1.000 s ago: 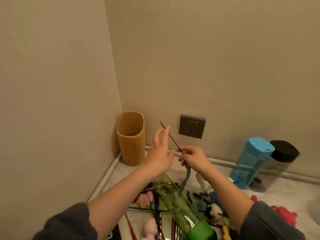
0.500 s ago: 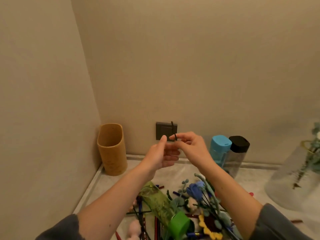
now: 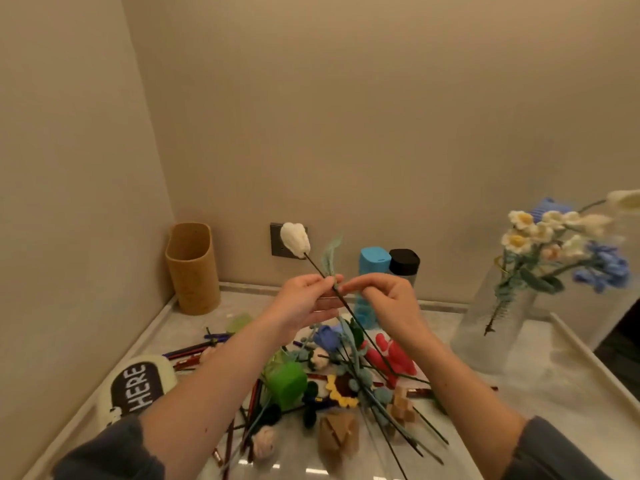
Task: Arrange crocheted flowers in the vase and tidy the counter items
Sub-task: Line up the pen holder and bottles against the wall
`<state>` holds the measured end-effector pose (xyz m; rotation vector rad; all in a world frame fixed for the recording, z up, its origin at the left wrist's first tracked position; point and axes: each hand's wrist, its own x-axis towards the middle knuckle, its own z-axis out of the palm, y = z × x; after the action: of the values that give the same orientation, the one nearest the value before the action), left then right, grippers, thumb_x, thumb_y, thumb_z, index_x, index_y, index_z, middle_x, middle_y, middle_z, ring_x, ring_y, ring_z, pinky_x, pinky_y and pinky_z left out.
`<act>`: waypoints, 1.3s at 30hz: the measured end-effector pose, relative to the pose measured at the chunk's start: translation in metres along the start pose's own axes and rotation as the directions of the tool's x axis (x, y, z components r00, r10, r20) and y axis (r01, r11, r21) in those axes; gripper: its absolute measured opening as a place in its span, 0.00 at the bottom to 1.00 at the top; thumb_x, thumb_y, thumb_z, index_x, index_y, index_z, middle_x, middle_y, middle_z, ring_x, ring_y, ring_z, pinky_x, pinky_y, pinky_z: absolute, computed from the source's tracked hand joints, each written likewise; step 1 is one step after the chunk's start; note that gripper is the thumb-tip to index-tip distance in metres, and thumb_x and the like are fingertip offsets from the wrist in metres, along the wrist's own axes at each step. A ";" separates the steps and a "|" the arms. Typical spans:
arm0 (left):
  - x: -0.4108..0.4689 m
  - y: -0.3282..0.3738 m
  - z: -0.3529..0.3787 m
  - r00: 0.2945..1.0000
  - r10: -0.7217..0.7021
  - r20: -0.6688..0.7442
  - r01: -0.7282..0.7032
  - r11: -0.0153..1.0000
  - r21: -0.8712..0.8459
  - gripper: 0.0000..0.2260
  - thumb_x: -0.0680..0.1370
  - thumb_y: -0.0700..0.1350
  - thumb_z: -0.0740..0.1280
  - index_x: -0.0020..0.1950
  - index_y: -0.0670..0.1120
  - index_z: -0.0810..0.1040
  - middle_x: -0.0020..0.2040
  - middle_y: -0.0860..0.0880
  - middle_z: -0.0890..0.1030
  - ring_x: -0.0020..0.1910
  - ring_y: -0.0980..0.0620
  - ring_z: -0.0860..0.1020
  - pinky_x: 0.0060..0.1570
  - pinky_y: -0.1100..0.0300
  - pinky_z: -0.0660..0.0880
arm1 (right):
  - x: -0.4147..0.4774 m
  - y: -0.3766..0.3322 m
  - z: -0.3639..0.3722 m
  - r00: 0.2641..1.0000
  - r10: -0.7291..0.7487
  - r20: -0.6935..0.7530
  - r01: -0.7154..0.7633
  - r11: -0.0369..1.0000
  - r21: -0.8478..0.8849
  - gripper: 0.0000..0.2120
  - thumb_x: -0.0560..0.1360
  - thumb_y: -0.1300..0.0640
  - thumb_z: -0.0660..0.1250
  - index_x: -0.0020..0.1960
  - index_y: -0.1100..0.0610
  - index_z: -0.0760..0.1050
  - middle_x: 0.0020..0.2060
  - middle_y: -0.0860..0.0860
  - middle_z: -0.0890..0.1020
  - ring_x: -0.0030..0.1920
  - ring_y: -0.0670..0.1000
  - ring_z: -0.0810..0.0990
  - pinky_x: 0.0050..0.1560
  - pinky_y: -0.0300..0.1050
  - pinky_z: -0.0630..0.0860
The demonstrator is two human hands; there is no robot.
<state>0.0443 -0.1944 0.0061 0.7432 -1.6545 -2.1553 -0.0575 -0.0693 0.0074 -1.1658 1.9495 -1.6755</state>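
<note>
A white crocheted flower [image 3: 295, 242] on a thin dark stem with a pale green leaf is held up in front of the wall. My left hand [image 3: 304, 303] pinches the stem just below the leaf. My right hand [image 3: 388, 299] pinches the same stem right beside it, fingers curled. Below the hands lies a heap of crocheted flowers [image 3: 346, 368]: a blue one, a sunflower and several green stems. At the right stands a frosted glass vase [image 3: 491, 327] that holds white, yellow-centred and blue crocheted flowers.
A tan holder [image 3: 192, 268] stands in the corner. A blue-lidded bottle [image 3: 370, 271] and a black-lidded bottle [image 3: 403, 263] stand by the wall. A green bottle [image 3: 287, 382], pencils, a red toy [image 3: 391, 355], a "HERE" pouch [image 3: 138, 382] and wooden blocks [image 3: 337, 434] litter the counter.
The view has swung right and down, bringing the vase into sight. The stem has turned so the white flower head now points up, and both hands pinch it lower.
</note>
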 end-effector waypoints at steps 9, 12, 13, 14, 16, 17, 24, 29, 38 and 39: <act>-0.066 -0.027 0.113 0.958 0.214 0.192 -0.260 0.931 0.258 0.10 0.83 0.43 0.57 0.53 0.49 0.78 0.48 0.43 0.84 0.49 0.48 0.83 0.49 0.58 0.81 | -0.068 -0.029 -0.090 0.990 0.141 -0.021 -0.140 0.990 0.031 0.02 0.75 0.56 0.71 0.46 0.54 0.80 0.35 0.45 0.80 0.29 0.35 0.76 0.27 0.28 0.68; -0.072 -0.034 0.149 0.935 0.252 0.248 -0.323 0.895 0.308 0.10 0.83 0.42 0.57 0.52 0.49 0.78 0.44 0.45 0.83 0.44 0.50 0.83 0.48 0.58 0.80 | -0.089 -0.028 -0.120 0.987 0.119 -0.110 -0.123 0.992 -0.029 0.07 0.73 0.55 0.73 0.50 0.53 0.82 0.41 0.48 0.84 0.32 0.36 0.78 0.33 0.31 0.72; -0.072 -0.036 0.160 0.925 0.264 0.275 -0.349 0.876 0.334 0.10 0.83 0.42 0.57 0.51 0.50 0.78 0.41 0.47 0.82 0.42 0.52 0.81 0.46 0.59 0.79 | -0.095 -0.028 -0.132 0.983 0.119 -0.141 -0.124 0.992 -0.031 0.07 0.72 0.56 0.74 0.50 0.53 0.82 0.42 0.49 0.84 0.34 0.37 0.79 0.35 0.32 0.74; -0.071 -0.037 0.171 0.911 0.276 0.308 -0.380 0.852 0.361 0.11 0.83 0.42 0.57 0.50 0.51 0.78 0.39 0.48 0.81 0.41 0.53 0.80 0.45 0.58 0.78 | -0.102 -0.028 -0.144 0.980 0.117 -0.163 -0.120 0.993 -0.006 0.07 0.72 0.58 0.74 0.50 0.54 0.82 0.41 0.49 0.84 0.35 0.37 0.80 0.36 0.31 0.75; -0.067 -0.041 0.191 0.889 0.275 0.367 -0.418 0.816 0.400 0.11 0.83 0.42 0.58 0.49 0.52 0.79 0.38 0.50 0.80 0.40 0.53 0.79 0.44 0.59 0.77 | -0.112 -0.028 -0.165 0.977 0.106 -0.187 -0.101 0.994 0.036 0.06 0.72 0.62 0.73 0.49 0.57 0.82 0.37 0.49 0.84 0.34 0.37 0.80 0.36 0.31 0.75; -0.065 -0.042 0.200 0.883 0.266 0.386 -0.422 0.811 0.406 0.11 0.83 0.42 0.58 0.49 0.51 0.79 0.38 0.50 0.80 0.40 0.53 0.79 0.44 0.59 0.77 | -0.116 -0.027 -0.175 0.975 0.097 -0.202 -0.092 0.995 0.037 0.05 0.72 0.63 0.73 0.48 0.57 0.83 0.35 0.48 0.83 0.33 0.38 0.80 0.35 0.31 0.74; -0.038 -0.045 0.252 0.879 0.230 0.418 -0.414 0.803 0.429 0.08 0.81 0.46 0.62 0.53 0.49 0.80 0.44 0.51 0.83 0.45 0.53 0.81 0.52 0.51 0.78 | -0.123 -0.019 -0.223 0.921 0.102 -0.375 -0.103 0.994 0.017 0.04 0.74 0.61 0.71 0.47 0.55 0.84 0.36 0.51 0.85 0.34 0.45 0.80 0.32 0.37 0.75; 0.008 -0.048 0.272 0.971 0.213 0.108 -0.239 0.847 0.475 0.17 0.75 0.50 0.71 0.58 0.49 0.67 0.56 0.48 0.74 0.52 0.51 0.75 0.56 0.54 0.75 | -0.112 -0.016 -0.251 0.808 0.052 -0.587 -0.093 0.995 -0.039 0.04 0.75 0.57 0.71 0.43 0.49 0.81 0.40 0.51 0.85 0.41 0.50 0.81 0.41 0.47 0.77; 0.098 -0.061 0.281 0.991 -0.123 0.044 0.069 0.774 0.630 0.56 0.69 0.55 0.76 0.78 0.47 0.34 0.78 0.46 0.37 0.78 0.43 0.44 0.75 0.46 0.52 | -0.070 -0.001 -0.274 0.624 -0.046 -0.780 -0.071 0.991 -0.116 0.07 0.75 0.56 0.71 0.40 0.45 0.79 0.39 0.50 0.84 0.42 0.52 0.83 0.46 0.62 0.80; 0.104 -0.061 0.284 0.995 -0.094 0.041 0.052 0.806 0.589 0.57 0.69 0.55 0.76 0.77 0.48 0.34 0.78 0.46 0.38 0.78 0.44 0.44 0.75 0.46 0.51 | -0.065 0.000 -0.275 0.603 -0.047 -0.796 -0.065 0.992 -0.107 0.07 0.75 0.56 0.71 0.40 0.45 0.80 0.39 0.49 0.84 0.42 0.50 0.83 0.47 0.61 0.81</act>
<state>-0.2017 -0.0099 -0.0188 0.9094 -2.4104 -1.7116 -0.2083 0.1630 0.0628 -0.3916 2.5682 -2.3645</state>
